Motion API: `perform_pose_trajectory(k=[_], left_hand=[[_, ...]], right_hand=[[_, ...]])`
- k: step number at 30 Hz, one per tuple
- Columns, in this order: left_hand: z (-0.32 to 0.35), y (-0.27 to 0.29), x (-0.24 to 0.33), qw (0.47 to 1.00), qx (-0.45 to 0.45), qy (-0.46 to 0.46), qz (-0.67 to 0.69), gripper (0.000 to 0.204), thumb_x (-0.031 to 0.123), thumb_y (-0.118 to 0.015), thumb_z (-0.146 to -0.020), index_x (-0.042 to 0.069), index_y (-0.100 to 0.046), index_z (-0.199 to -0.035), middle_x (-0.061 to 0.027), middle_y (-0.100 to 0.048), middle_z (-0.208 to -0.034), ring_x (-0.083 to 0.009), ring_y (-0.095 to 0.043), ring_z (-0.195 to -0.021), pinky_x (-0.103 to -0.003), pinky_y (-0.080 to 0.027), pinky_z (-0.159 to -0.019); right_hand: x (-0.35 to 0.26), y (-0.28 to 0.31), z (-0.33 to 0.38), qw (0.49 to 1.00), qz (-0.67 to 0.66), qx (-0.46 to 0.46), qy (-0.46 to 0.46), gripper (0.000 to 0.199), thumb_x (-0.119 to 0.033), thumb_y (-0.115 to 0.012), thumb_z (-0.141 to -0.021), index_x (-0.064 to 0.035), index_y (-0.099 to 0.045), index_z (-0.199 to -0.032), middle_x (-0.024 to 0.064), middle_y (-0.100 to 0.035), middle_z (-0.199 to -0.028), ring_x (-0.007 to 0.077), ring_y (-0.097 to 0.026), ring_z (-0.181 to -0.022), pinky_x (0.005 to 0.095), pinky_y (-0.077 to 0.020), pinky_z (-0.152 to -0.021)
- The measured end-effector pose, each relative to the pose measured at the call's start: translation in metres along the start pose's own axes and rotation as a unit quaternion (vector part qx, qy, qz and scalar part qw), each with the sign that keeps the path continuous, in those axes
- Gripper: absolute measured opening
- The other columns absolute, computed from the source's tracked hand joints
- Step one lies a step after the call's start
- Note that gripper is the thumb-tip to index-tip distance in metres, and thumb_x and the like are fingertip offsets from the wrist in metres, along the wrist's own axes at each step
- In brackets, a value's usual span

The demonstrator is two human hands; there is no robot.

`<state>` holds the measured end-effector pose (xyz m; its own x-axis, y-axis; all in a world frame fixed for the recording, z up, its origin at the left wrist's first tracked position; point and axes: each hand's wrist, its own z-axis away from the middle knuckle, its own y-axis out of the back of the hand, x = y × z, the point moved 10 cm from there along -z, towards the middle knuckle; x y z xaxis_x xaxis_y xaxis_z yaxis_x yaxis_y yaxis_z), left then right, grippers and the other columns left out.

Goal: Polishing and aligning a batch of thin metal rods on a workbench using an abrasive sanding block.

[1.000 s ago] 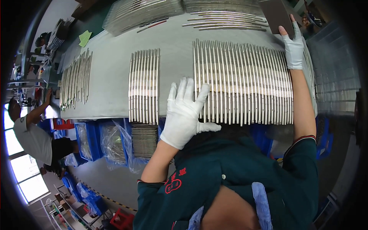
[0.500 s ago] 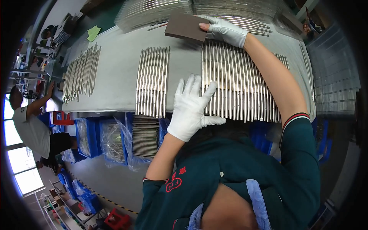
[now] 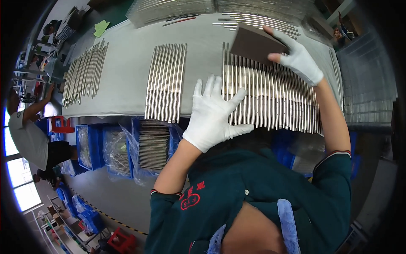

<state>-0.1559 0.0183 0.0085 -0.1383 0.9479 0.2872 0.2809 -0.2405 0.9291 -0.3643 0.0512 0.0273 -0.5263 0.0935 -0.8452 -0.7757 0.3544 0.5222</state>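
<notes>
My right hand (image 3: 299, 60), in a white glove with bare fingertips, grips a dark brown rectangular block (image 3: 255, 45) like a sanding sponge. The block is tilted over the far ends of a wide row of shiny metal rods (image 3: 275, 111); I cannot tell whether it touches them. At that row's near left corner my gloved left hand (image 3: 211, 113) is spread, thumb and forefinger reaching over the outermost rods. To its left lies a narrower group of rods (image 3: 165, 84), side by side, their near ends at the table edge.
More rods (image 3: 86, 75) lie unevenly at the table's left end, and several (image 3: 258, 22) lie crosswise at the back. Clear plastic trays (image 3: 169, 10) stand behind them. Blue crates (image 3: 89, 146) sit below the front edge. Another person (image 3: 29, 139) stands at far left.
My right hand has carried the brown block to the right and nearer, from the back of the table to over the wide row. My left hand stays spread in nearly the same place.
</notes>
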Motion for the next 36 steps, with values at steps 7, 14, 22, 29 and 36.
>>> perform_pose_trajectory(k=[7, 14, 22, 29, 36], left_hand=[[-0.002, 0.0, 0.003, 1.0, 0.006, -0.009, 0.003, 0.075, 0.069, -0.066, -0.071, 0.023, -0.061, -0.131, -0.0378, -0.046, -0.13, -0.0526, -0.041, -0.127, -0.064, -0.026, -0.109], [-0.001, -0.002, -0.002, 1.0, 0.016, -0.009, 0.014, 0.075, 0.072, -0.064, -0.071, 0.024, -0.063, -0.129, -0.0389, -0.046, -0.13, -0.054, -0.041, -0.127, -0.064, -0.026, -0.109], [-0.001, -0.004, 0.0, 1.0, 0.004, -0.014, 0.015, 0.076, 0.074, -0.061, -0.073, 0.025, -0.062, -0.13, -0.0384, -0.043, -0.133, -0.0542, -0.038, -0.129, -0.065, -0.023, -0.11], [0.0, -0.005, 0.002, 1.0, 0.005, -0.009, 0.007, 0.077, 0.074, -0.06, -0.072, 0.025, -0.061, -0.131, -0.0361, -0.042, -0.136, -0.0539, -0.037, -0.129, -0.065, -0.022, -0.11], [0.004, -0.017, 0.032, 0.997, -0.023, -0.067, 0.037, 0.074, 0.046, -0.078, -0.07, 0.014, -0.055, -0.132, -0.0183, -0.049, -0.137, -0.0393, -0.044, -0.13, -0.057, -0.033, -0.108]], right_hand=[[-0.019, 0.0, 0.05, 0.985, 0.157, -0.002, 0.073, 0.058, -0.006, -0.071, -0.083, -0.0174, -0.056, -0.138, 0.009, -0.064, -0.129, 0.0225, -0.063, -0.114, 0.033, -0.0511, -0.094], [-0.017, 0.009, 0.049, 0.986, 0.144, -0.01, 0.086, 0.061, 0.004, -0.072, -0.079, -0.0185, -0.059, -0.134, 0.0115, -0.065, -0.124, 0.0259, -0.063, -0.115, 0.0327, -0.0516, -0.099], [-0.043, -0.025, 0.031, 0.969, 0.181, -0.018, 0.165, 0.059, -0.002, -0.072, -0.08, -0.0206, -0.059, -0.134, 0.0099, -0.066, -0.123, 0.0298, -0.064, -0.108, 0.0357, -0.0527, -0.091], [-0.027, 0.002, 0.047, 0.971, 0.208, 0.002, 0.118, 0.058, 0.001, -0.072, -0.079, -0.0182, -0.06, -0.133, 0.01, -0.066, -0.124, 0.029, -0.064, -0.111, 0.0356, -0.0532, -0.094], [-0.014, 0.012, 0.041, 0.988, 0.111, 0.073, 0.073, 0.063, -0.008, -0.074, -0.082, -0.0191, -0.053, -0.14, 0.0062, -0.064, -0.13, 0.0182, -0.063, -0.114, 0.0311, -0.05, -0.096]])
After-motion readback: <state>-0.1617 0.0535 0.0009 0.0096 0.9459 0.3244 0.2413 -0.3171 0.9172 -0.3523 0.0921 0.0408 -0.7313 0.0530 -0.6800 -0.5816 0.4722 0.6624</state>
